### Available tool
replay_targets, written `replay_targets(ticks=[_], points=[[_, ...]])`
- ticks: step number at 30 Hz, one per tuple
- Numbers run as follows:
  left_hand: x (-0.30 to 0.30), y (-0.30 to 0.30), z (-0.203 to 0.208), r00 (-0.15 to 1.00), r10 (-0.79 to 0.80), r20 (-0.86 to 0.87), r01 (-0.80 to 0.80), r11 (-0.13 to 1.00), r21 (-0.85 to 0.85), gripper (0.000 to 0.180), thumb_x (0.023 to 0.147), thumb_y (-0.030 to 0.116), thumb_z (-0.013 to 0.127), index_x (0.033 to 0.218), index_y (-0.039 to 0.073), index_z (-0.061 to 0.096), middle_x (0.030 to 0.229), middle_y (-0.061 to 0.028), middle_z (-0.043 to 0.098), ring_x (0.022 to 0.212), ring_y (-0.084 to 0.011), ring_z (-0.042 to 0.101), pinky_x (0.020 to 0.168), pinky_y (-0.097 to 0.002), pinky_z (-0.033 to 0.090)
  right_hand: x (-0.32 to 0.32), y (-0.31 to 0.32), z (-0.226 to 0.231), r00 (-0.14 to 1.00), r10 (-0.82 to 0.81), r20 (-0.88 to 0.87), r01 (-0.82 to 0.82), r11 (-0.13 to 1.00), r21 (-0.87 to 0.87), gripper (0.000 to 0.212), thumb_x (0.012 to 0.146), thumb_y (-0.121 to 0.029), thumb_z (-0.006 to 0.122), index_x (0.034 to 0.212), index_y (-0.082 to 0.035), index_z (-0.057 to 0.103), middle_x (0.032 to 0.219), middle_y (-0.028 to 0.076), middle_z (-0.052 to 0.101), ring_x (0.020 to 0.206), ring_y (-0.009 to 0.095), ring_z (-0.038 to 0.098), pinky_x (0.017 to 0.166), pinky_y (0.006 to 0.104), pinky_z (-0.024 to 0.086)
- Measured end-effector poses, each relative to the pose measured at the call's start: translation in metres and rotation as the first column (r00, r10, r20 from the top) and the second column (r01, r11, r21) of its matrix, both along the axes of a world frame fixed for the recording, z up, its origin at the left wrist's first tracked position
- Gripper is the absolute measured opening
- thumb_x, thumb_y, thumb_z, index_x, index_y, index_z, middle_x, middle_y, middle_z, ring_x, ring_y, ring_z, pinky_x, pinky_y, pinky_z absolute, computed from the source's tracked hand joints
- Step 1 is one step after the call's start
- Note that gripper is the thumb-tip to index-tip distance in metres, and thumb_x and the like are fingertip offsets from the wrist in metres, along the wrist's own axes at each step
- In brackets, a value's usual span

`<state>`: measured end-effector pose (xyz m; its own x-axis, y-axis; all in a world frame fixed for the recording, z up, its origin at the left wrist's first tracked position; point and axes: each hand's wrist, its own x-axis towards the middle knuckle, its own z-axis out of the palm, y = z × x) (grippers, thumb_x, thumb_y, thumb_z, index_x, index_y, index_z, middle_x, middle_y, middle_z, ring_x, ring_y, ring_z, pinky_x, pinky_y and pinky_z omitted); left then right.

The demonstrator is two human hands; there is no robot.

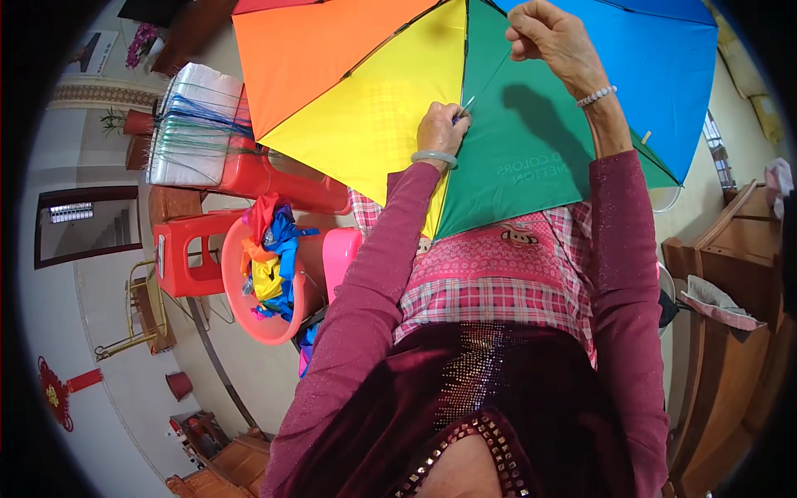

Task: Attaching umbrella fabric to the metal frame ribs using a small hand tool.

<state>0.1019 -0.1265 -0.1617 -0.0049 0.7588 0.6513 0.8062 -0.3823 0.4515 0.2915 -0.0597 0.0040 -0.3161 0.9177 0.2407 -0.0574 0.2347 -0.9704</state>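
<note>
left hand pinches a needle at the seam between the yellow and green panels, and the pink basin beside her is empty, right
Not quite. The head view shows the left hand pinching a needle at the seam between the yellow panel and green panel, but the pink basin is not empty: it holds a heap of coloured fabric pieces.

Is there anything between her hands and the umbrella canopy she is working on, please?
Nothing visible does. The left hand rests on the umbrella canopy at the yellow-green seam, pinching a thin needle. The right hand grips the fabric higher up.
</note>
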Motion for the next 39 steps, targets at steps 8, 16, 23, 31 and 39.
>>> replay_targets(ticks=[8,16,23,31,39], points=[[0.003,-0.003,0.037,0.258,0.391,0.883,0.361,0.809,-0.464,0.011,0.074,0.011,0.060,0.078,0.002,0.054,0.060,-0.0049,0.054,0.041,-0.0079,0.045,0.033,-0.0219,0.036,-0.019,-0.006,-0.094,0.608,0.088,0.789,-0.398,0.893,0.208,0.011,0.070,-0.004,0.053,0.080,-0.002,0.054,0.069,0.013,0.056,0.065,0.022,0.056,0.059,0.0327,0.044],[0.011,-0.002,0.044,0.239,0.398,0.886,0.276,0.847,-0.455,0.012,0.077,0.010,0.057,0.081,0.000,0.052,0.063,-0.0066,0.056,0.040,-0.0083,0.043,0.034,-0.0209,0.036,-0.061,-0.027,-0.124,0.667,-0.041,0.744,-0.228,0.940,0.256,0.011,0.066,-0.003,0.055,0.077,0.000,0.054,0.071,0.014,0.058,0.068,0.029,0.056,0.062,0.0360,0.045],[0.016,-0.001,0.032,0.409,0.449,0.795,0.158,0.823,-0.546,0.010,0.077,0.011,0.057,0.078,0.002,0.052,0.063,-0.0068,0.056,0.041,-0.0091,0.045,0.034,-0.0216,0.036,-0.055,-0.013,-0.130,0.908,0.301,0.291,-0.142,0.875,-0.462,0.009,0.069,-0.002,0.054,0.078,0.000,0.055,0.068,0.016,0.059,0.065,0.033,0.057,0.061,0.0401,0.046],[0.006,0.010,0.011,0.895,0.427,0.130,-0.262,0.739,-0.621,0.022,0.069,0.020,0.063,0.071,0.001,0.054,0.065,-0.0124,0.058,0.052,-0.0226,0.055,0.047,-0.0340,0.045,-0.019,0.024,-0.138,0.458,-0.537,0.709,0.366,0.840,0.400,0.012,0.076,-0.016,0.051,0.078,-0.004,0.055,0.074,0.018,0.059,0.069,0.036,0.058,0.059,0.0432,0.046],[0.015,0.007,0.016,0.885,0.418,-0.205,-0.458,0.703,-0.544,0.023,0.065,0.023,0.065,0.074,0.003,0.057,0.075,-0.0150,0.058,0.070,-0.0316,0.057,0.064,-0.0415,0.046,0.002,0.031,-0.123,0.355,-0.805,0.475,0.532,0.592,0.605,0.012,0.075,-0.014,0.054,0.081,-0.003,0.055,0.071,0.013,0.060,0.069,0.030,0.060,0.059,0.0406,0.048]])
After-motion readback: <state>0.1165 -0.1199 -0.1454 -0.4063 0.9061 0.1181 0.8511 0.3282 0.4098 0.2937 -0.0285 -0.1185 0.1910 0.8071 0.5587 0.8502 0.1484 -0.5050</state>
